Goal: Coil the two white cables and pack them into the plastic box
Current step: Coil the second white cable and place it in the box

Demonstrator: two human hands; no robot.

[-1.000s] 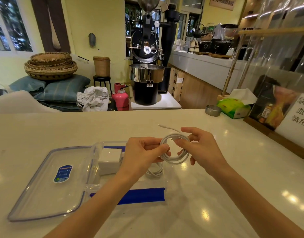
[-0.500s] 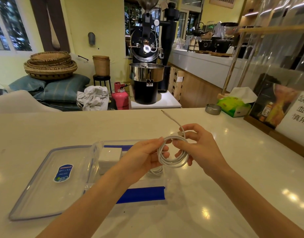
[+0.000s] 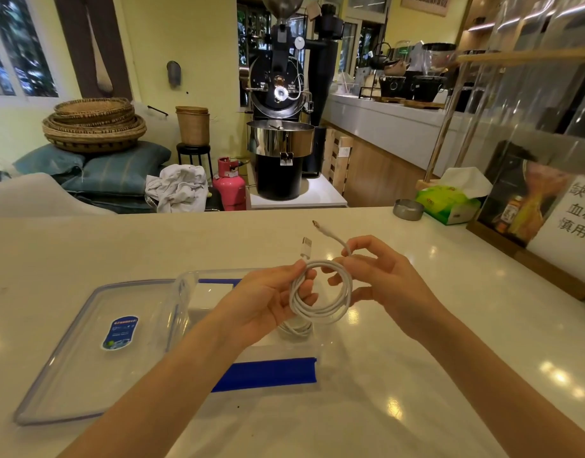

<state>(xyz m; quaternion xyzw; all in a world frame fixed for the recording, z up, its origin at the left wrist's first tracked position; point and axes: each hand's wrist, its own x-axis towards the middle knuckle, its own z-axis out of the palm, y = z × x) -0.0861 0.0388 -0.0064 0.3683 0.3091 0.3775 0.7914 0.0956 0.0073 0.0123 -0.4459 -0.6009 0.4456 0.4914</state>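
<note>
White cable coil [image 3: 321,294] pinched at 9 o'clock by left hand [image 3: 268,305], right hand [image 3: 380,282] closed on 3 o'clock side | both plug ends free at 12 | above open plastic box [image 3: 185,292], second coiled cable [image 3: 296,328] inside | tip: tuck ends, keep loops tight | lid [image 3: 96,352] sticker unreadable; sign [image 3: 578,216] at 2 o'clock, Chinese, partial

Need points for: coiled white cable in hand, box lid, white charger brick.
coiled white cable [image 3: 321,314]: head view, lower arc of the loop.
box lid [image 3: 70,365]: head view, clear panel left of its sticker.
white charger brick [image 3: 212,294]: head view, top face, inside the box.
</note>
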